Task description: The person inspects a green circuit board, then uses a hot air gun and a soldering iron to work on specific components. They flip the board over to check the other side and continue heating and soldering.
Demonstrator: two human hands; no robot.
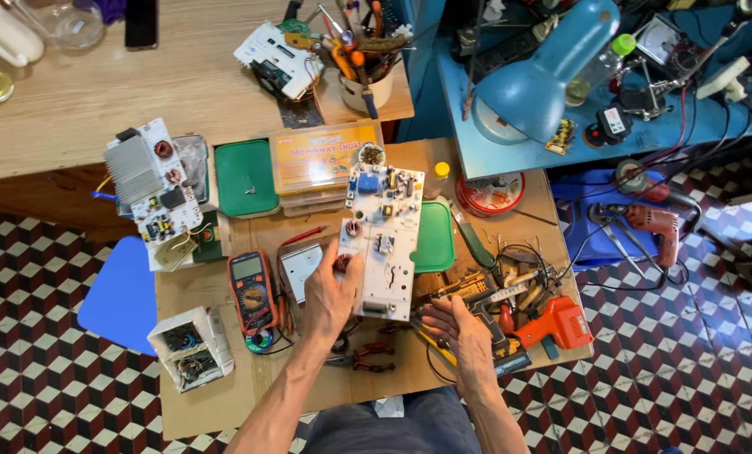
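I saw the wooden bench (225, 395) crowded with gear. The white circuit board (382, 244) lay mid-bench, populated, no tool on it yet. My left hand (330, 294) clasped its left edge; my right hand (460, 328) lay loosely curled beside a soldering gun (552, 324).

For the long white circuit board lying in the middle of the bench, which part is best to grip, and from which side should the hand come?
Probably by its long bare edges near the lower end, pinched from the sides. The white circuit board lies flat, lengthwise away from the person; its upper half is crowded with components, while the lower half is mostly plain. The left hand already rests on its left edge, so the right hand could take the right edge.
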